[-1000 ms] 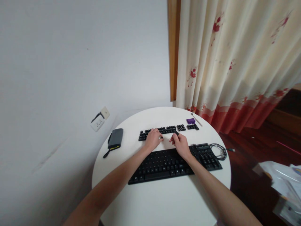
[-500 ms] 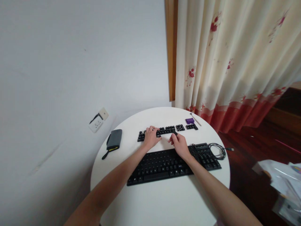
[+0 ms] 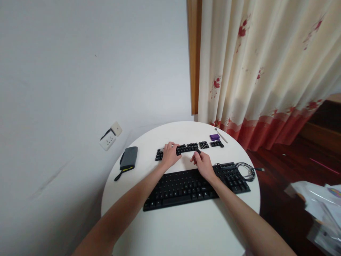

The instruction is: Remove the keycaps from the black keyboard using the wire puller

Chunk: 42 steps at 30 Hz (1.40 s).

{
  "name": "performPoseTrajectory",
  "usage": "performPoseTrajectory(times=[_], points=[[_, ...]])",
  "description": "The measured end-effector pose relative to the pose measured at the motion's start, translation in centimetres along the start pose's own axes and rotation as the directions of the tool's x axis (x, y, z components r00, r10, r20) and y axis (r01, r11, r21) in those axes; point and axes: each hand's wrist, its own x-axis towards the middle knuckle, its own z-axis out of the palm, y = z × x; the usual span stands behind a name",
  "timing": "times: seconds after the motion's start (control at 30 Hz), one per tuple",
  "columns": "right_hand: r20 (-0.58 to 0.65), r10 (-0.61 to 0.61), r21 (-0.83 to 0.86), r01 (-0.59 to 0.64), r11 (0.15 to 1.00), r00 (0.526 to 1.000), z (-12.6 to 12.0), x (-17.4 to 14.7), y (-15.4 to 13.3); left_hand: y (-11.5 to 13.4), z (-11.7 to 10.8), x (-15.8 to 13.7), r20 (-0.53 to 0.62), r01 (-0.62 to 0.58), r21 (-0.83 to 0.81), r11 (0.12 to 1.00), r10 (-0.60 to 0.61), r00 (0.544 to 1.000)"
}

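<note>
My left hand (image 3: pixel 169 155) rests over the left part of a row of loose black keycaps (image 3: pixel 187 148). Its fingers are bent and apart from the thumb, with keycaps between them, and no firm grip shows. Closed in a pinch, my right hand (image 3: pixel 204 165) has a small black piece (image 3: pixel 197 151) sticking up from its fingers; its exact kind is too small to make out. Below both hands lies a black keyboard (image 3: pixel 176 193), with many keys in its upper left part bare. My right wrist crosses over it.
On the round white table (image 3: pixel 170 231) are a grey pouch (image 3: pixel 129 157) at left, a purple cloth (image 3: pixel 214 137), a thin pale brush-like tool (image 3: pixel 222 136) and more keycaps (image 3: pixel 217 144) at the far right. A coiled cable (image 3: pixel 249 172) reaches the right edge.
Both hands stay in nearly the same place. My left hand's fingers have shifted slightly over the keycaps. The view has moved a little.
</note>
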Motion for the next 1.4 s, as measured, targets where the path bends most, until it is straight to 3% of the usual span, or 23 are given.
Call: performPoseTrajectory(times=[0.3,0.6,0.87,1.4], points=[[0.000,0.009,0.007,-0.009,1.000,1.000,-0.1,0.0,-0.2,0.1,-0.7,-0.1,0.019,-0.048,-0.052,0.997,0.050,0.999],[0.026,0.022,-0.011,-0.022,1.000,0.999,-0.4,0.1,-0.2,-1.5,-2.6,-1.3,0.013,0.014,-0.064,0.998,-0.014,1.000],[0.045,0.007,-0.045,-0.005,0.999,0.999,-0.1,-0.1,0.1,-0.3,-1.8,-0.7,0.090,-0.236,-0.030,0.971,0.238,0.967],[0.051,0.005,-0.055,-0.002,0.998,0.999,0.0,0.0,0.1,-0.3,-1.6,-0.1,0.146,-0.263,-0.049,0.963,0.268,0.952]])
